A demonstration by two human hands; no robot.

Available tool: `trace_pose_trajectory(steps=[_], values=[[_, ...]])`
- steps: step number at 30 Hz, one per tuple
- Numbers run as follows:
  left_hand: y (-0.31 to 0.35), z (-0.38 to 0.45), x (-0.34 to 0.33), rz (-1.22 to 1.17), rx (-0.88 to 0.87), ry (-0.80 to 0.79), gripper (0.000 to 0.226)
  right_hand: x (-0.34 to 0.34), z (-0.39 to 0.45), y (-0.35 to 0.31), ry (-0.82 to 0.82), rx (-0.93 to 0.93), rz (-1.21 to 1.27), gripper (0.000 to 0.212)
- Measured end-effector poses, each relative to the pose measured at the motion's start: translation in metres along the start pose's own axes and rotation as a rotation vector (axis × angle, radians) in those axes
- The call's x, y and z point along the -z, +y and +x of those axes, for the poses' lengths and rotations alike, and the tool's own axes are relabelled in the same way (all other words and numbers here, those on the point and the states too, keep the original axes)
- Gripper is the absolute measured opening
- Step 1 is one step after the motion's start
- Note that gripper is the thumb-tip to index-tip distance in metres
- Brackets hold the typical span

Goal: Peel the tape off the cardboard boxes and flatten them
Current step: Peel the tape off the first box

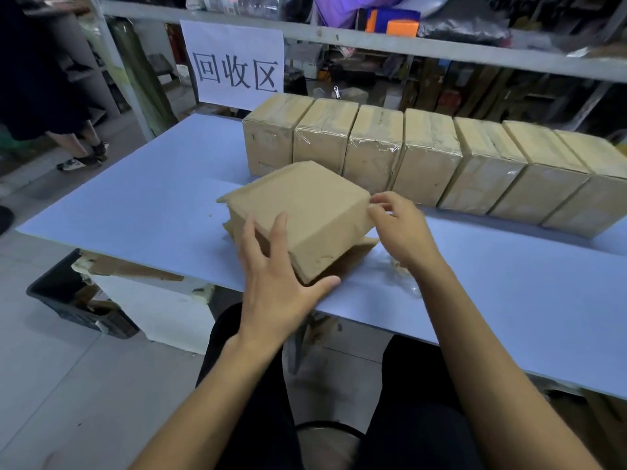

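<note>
A long pale blue table [135, 205] runs across the room, and the person sits at its near edge. Behind it stands a grey metal shelf [373, 45] full of bags and boxes that are too blurry to name. A white paper sign [234, 62] with three big black characters hangs from the shelf. Along the far side of the table stands a row of seven taped cardboard boxes [424, 161], side by side and touching, with shiny clear tape around them. In front of the row, near the table's front edge, sits one brown box [305, 212], tilted, with a loose flap sticking out under it on the right. The left hand [274, 276] lies on the near left side of this box with its fingers spread wide, and its thumb reaches around the bottom front corner. The right hand [400, 225] is at the box's right top corner; its thumb and first finger pinch at the edge there, but I cannot tell whether they hold tape or cardboard. Just right of the box, partly under the right arm, lies a crumpled bit of clear tape [407, 283]. On the floor under the table's left end sits a black crate [68, 300] with cardboard scraps in it. At the far left, another person's legs and dark shoes [81, 157] stand on the floor.
</note>
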State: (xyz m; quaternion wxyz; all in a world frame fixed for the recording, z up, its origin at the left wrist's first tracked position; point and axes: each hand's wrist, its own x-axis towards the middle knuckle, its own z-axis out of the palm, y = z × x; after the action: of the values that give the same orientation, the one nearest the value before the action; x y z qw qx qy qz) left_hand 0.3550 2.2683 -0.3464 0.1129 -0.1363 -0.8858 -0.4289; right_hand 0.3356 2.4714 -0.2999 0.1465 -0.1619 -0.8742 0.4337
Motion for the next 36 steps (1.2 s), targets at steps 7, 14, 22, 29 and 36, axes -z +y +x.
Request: trace_pose_trajectory(steps=[7, 14, 22, 29, 36], values=[[-0.039, 0.018, 0.024, -0.197, 0.157, 0.24, 0.095, -0.017, -0.027, 0.024, -0.022, 0.234, 0.256, 0.054], [-0.039, 0.018, 0.023, -0.266, 0.183, 0.363, 0.077, -0.043, -0.032, 0.005, 0.072, 0.194, 0.416, 0.029], [-0.043, 0.038, 0.06, -0.212, 0.063, 0.103, 0.075, -0.057, -0.023, -0.004, 0.112, 0.155, 0.182, 0.083], [-0.065, 0.042, 0.092, -0.417, 0.099, -0.132, 0.074, -0.03, -0.028, 0.003, -0.186, 0.137, 0.387, 0.066], [-0.062, 0.05, 0.091, -0.606, 0.339, -0.182, 0.063, -0.029, -0.031, -0.011, -0.272, -0.045, 0.449, 0.047]])
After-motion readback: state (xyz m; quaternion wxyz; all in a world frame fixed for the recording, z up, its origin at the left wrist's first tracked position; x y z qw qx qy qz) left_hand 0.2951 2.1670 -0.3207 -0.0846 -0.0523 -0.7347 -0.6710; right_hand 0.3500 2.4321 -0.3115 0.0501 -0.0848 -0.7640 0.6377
